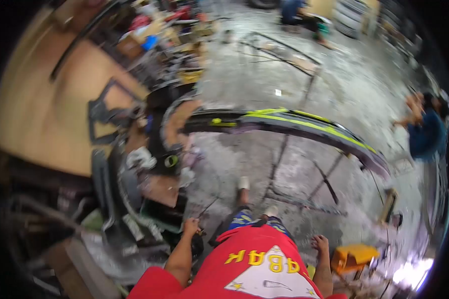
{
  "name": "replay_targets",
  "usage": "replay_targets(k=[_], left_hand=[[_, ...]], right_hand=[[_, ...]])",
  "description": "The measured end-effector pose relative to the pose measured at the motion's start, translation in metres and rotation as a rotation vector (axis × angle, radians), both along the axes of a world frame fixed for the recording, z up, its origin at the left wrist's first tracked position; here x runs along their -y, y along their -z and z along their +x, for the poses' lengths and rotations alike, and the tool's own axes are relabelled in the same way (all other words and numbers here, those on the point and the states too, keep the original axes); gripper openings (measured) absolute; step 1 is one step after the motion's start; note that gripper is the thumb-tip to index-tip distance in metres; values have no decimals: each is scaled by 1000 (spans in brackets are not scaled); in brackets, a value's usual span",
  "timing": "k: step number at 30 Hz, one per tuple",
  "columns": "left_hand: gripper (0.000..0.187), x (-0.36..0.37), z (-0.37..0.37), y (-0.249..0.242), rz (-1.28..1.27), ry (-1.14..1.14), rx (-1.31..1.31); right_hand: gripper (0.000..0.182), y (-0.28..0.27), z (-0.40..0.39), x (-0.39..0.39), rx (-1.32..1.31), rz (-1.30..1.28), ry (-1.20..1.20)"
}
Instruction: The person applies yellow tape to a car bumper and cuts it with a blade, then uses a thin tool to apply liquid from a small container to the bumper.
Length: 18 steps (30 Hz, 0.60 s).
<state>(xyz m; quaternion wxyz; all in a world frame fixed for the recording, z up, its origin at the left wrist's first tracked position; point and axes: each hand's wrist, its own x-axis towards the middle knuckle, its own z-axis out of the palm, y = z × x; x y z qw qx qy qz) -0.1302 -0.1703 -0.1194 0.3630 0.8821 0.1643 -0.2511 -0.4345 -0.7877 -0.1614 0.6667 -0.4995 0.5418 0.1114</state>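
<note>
My left hand is closed around a thin, dark, rod-like tool that points forward; blur hides its exact kind. At my right side, my right hand hangs with its fingers curled, and whatever may be inside them does not show. In front of me a long, curved, dark car bumper with bright yellow-green strips lies across a metal stand. Both hands are apart from the bumper.
Cluttered parts and boxes fill the left side, beside a large tan panel. A yellow-orange stool-like object stands at my right. One person sits at far right; another is at the back. A second metal frame stands beyond.
</note>
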Motion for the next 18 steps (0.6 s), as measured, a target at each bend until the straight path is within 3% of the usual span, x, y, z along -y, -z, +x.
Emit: replay_targets(k=[4, 6, 7, 9, 10, 12, 16, 18], left_hand=[[29, -21, -5, -6, 268, 115, 123], [29, -17, -4, 20, 393, 102, 410], [29, -17, -5, 38, 392, 86, 402], [28, -8, -9, 63, 389, 269, 673], [28, 2, -13, 68, 390, 250, 670], [24, 34, -19, 39, -26, -101, 168], [21, 57, -38, 18, -85, -105, 60], [22, 59, -48, 15, -73, -250, -21]], right_hand=[[20, 2, 32, -9, 15, -21, -66], [20, -3, 38, -8, 6, -19, -183], [20, -6, 37, -7, -8, -9, -270], [22, -8, 35, 4, -31, -10, -368], [23, -6, 35, 9, -39, -10, -377], [25, -6, 33, 18, -38, 1, -355], [26, -3, 20, 46, -15, 34, -271], [26, 2, 17, 59, 28, 84, -236]])
